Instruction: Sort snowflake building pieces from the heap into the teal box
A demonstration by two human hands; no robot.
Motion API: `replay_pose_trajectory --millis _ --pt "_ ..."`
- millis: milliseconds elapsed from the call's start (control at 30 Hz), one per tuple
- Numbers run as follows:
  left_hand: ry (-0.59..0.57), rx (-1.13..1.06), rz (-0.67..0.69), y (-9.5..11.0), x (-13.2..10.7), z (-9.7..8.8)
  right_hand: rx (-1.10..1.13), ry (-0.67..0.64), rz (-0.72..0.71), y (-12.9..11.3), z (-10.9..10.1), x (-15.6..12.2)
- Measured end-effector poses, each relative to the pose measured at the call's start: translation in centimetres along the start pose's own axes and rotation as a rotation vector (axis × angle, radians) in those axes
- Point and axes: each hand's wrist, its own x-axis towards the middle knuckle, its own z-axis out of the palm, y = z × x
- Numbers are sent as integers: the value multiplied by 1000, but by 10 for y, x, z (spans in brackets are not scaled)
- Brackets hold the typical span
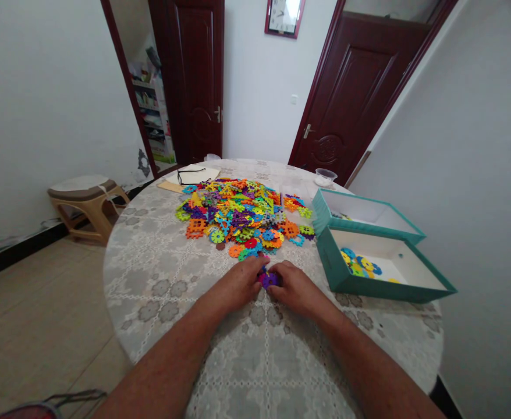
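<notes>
Close together at the near side of a large pile, both my hands are closed around small plastic notched pieces. A purple notched disc (270, 280) shows between them, with bits of pink and blue beside it. My left hand (247, 278) grips the cluster from the left, fingers curled over it. From the other side my right hand (289, 281) pinches the purple disc. Just beyond lies the heap of colourful notched pieces (238, 212), in orange, green, blue, yellow and purple. Some of the held pieces are hidden by my fingers.
A patterned cloth covers the round table (159, 279). On the right stand a green box (386, 289) with several discs inside and a second green box (369, 205) behind it. Eyeglasses (190, 173) rest on paper at the back left, and a clear plastic bowl (326, 176) at the back right.
</notes>
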Motion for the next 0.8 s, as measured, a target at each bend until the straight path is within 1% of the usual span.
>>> replay_pose_trajectory --millis 233,400,500,633,800 --pt "0 -15 27 3 3 2 -34 11 25 2 2 2" --pt "-1 -21 32 1 4 2 -30 -24 55 3 -1 5" --pt "-3 -31 47 0 6 1 -33 3 81 1 -3 5" --pt "3 -49 38 2 6 -1 53 -3 80 -2 -7 2" --pt "16 -136 58 2 5 -3 189 15 10 -1 -10 -5"
